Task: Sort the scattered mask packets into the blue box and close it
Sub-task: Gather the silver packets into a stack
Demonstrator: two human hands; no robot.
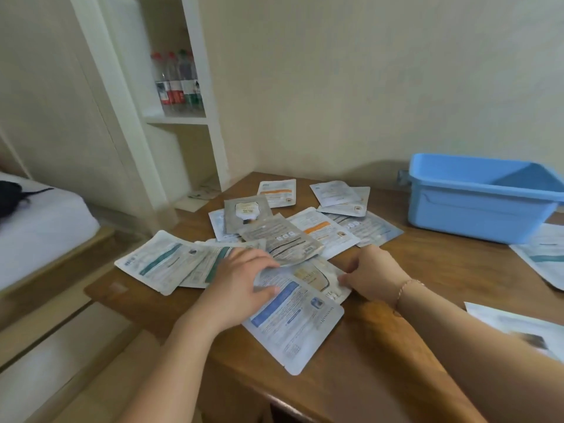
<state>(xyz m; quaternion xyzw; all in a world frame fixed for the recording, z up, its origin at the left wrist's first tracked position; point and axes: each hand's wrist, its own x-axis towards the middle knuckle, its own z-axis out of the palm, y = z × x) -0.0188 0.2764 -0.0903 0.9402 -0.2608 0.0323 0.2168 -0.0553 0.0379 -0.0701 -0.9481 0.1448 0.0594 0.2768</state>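
Several flat mask packets point(308, 230) lie scattered and overlapping on the wooden table point(412, 346). Nearest me is a packet with a blue stripe point(294, 328); my left hand point(241, 285) pinches its upper left edge, thumb on top. My right hand point(374, 274) grips the right edge of a packet with a gold label point(317, 277) lying partly under the others. The blue box point(476, 203) stands open at the far right of the table, apart from both hands. No lid is in view.
Two more packets lie at the right edge, one with a teal stripe point(546, 254) and a blurred one point(525, 331). A white shelf with bottles point(178, 83) stands behind the table. A bed point(36, 221) is on the left.
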